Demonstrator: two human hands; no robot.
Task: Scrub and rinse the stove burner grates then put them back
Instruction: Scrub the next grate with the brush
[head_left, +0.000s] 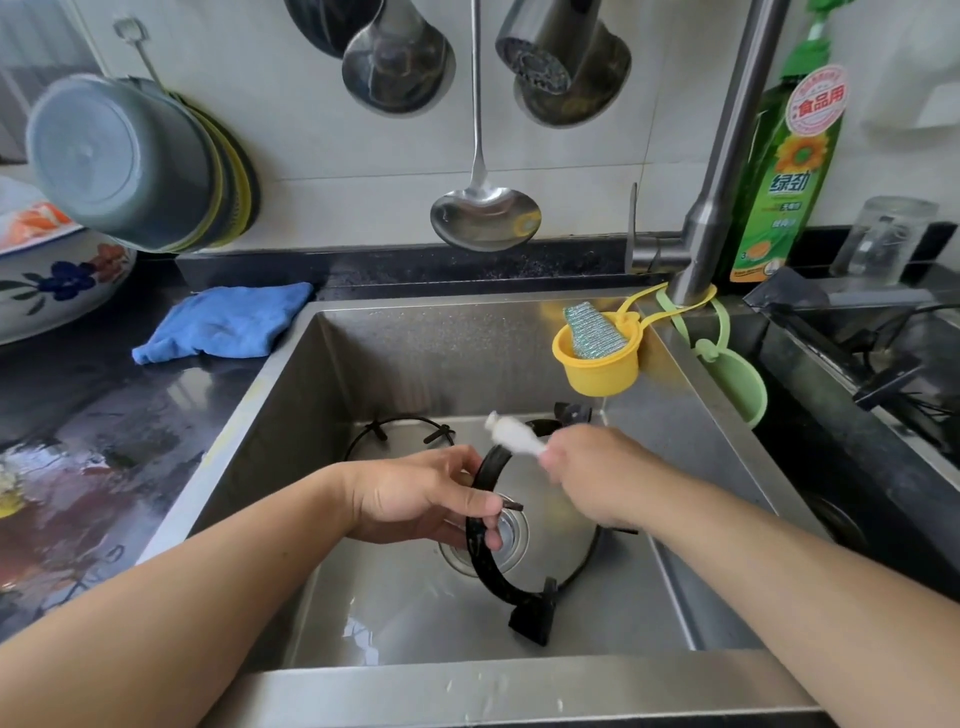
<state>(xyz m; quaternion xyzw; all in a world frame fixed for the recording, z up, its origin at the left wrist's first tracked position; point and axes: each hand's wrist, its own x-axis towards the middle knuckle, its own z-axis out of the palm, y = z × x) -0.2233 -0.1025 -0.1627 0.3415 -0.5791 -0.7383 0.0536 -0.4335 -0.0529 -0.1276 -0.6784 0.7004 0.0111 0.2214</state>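
— Steel sink (363, 364) set in a dark wet counter, tiled wall behind with ladles hanging. What's in the basin?

— Two black burner grates. One grate (485, 566) is tilted up over the drain; the left hand (426, 499) grips its ring, fingers and thumb curled round the rim. The second grate (400, 428) lies flat on the sink floor farther back, apart from both hands.

— And the other hand?

— The right hand (597, 473) holds a white brush (511, 434), blurred, its head just above the top of the held ring; I cannot tell if it touches.

— Anything around?

— A blue cloth (223, 322) on the counter at the sink's left corner, a yellow cup (597, 371) with a scouring pad hanging by the faucet (727, 156), and a green detergent bottle (784, 176) behind.
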